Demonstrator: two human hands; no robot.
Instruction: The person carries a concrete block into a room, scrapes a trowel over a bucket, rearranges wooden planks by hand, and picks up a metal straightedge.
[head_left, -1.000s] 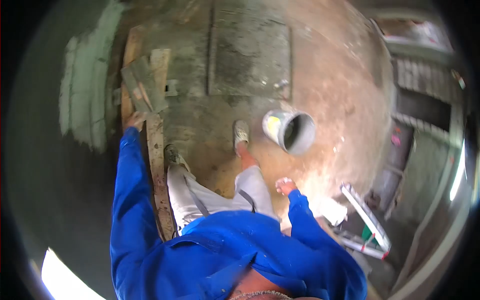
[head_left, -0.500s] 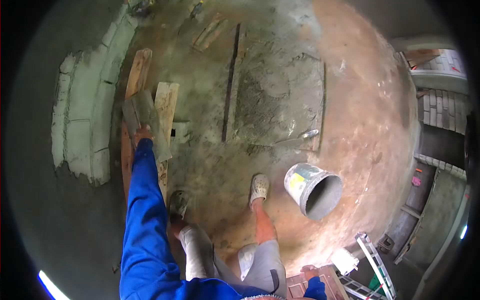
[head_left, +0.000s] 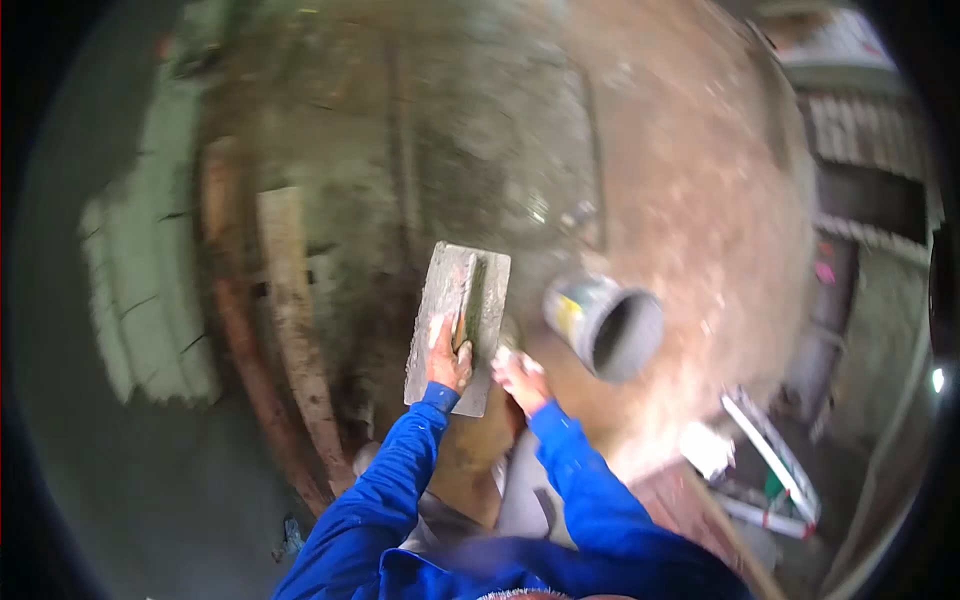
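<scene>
A grey rectangular plastering float (head_left: 490,300) is held out in front of my body, its handle facing up. My left hand (head_left: 449,360) is wrapped round the handle at its near part. My right hand (head_left: 521,379) is just right of the float's near edge, its fingers curled together; whatever they may hold is too small and blurred to make out. Right of the float, a bucket (head_left: 572,312) lies on the floor or leans, its dark mouth turned toward the lower right.
Two long wooden boards (head_left: 291,290) lie at the left beside a wall with a pale block patch (head_left: 150,300). A square of wet mortar (head_left: 500,130) is ahead. At the lower right are a ladder (head_left: 770,455) and a reddish panel (head_left: 675,505).
My left hand has lifted the float off the boards and brought it to the middle, in front of me. My right hand has come up beside it. The camera view has shifted.
</scene>
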